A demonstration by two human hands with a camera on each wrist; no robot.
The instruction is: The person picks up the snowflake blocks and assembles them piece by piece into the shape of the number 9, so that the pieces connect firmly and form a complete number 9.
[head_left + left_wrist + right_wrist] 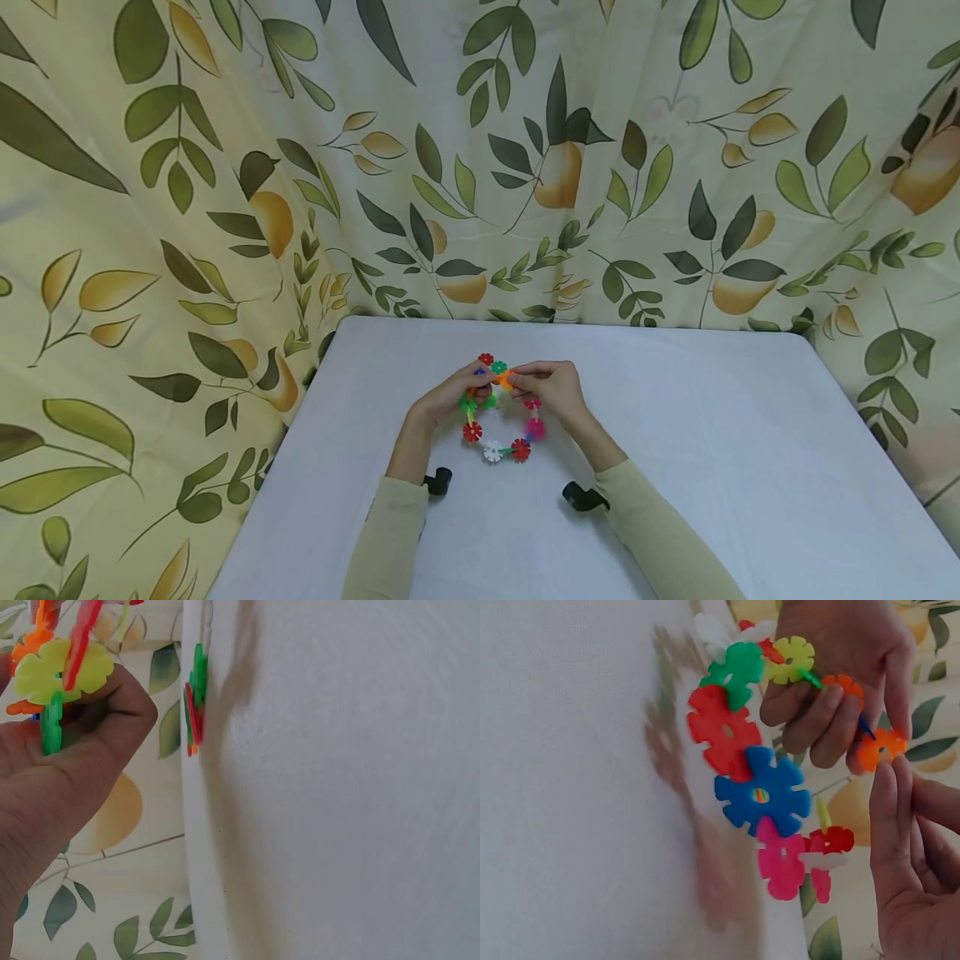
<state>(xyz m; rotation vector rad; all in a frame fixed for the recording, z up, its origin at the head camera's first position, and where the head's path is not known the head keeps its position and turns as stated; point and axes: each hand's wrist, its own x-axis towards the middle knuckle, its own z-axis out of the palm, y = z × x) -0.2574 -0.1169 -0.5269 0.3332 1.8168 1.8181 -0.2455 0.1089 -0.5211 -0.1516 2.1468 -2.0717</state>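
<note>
A chain of interlocking flower-shaped plastic discs in several colours hangs in a curve beneath both hands. My left hand grips one stretch of it, fingers curled round an orange disc and its neighbours. A yellow disc and a green disc stick out from that grip in the left wrist view. Between the two hands is another orange disc, pinched by the fingertips of my right hand. Blue disc and pink disc hang lower. Whether the chain's ends meet cannot be made out.
Beyond the hands, some loose-looking discs, green and red, are at the white table. A leaf-patterned curtain hangs along the back and left side. Dark wrist cameras sit under both forearms.
</note>
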